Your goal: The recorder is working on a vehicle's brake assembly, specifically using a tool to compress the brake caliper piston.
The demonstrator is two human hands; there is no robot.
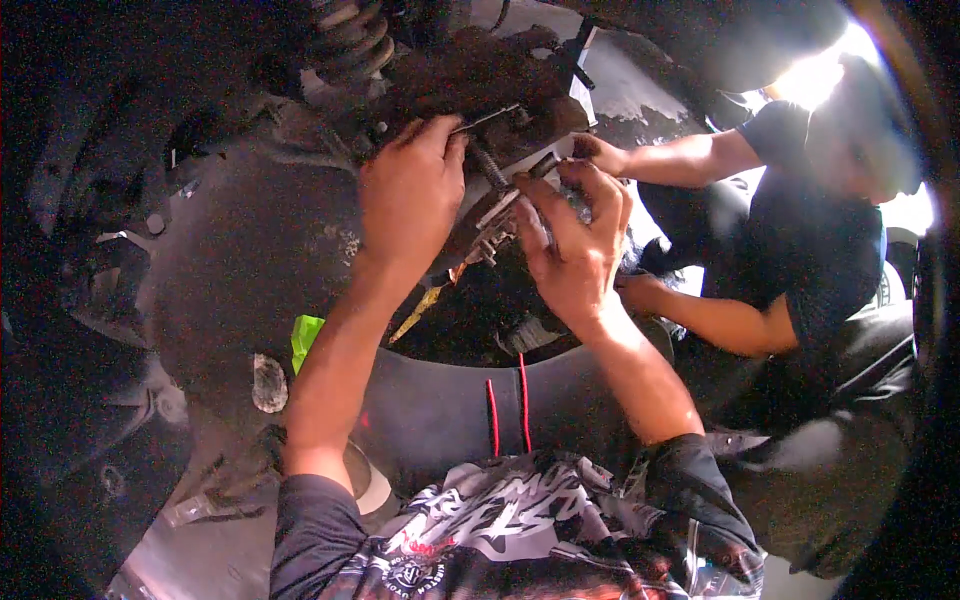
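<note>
Left hand [410, 190]: raised into the dark underside of a vehicle, fingers curled and pinching a thin metal rod [487, 118] near the rusty brake assembly [470, 75], just below a coil spring [355, 45]. Right hand [575, 240]: fingers closed around a small metal bracket [497, 222] beside a threaded bolt [488, 165], close to the left hand. Also present: a co-worker's hand [598, 153] touching the assembly from the right, a tyre [450, 410] below, and a green scrap [305, 335].
</note>
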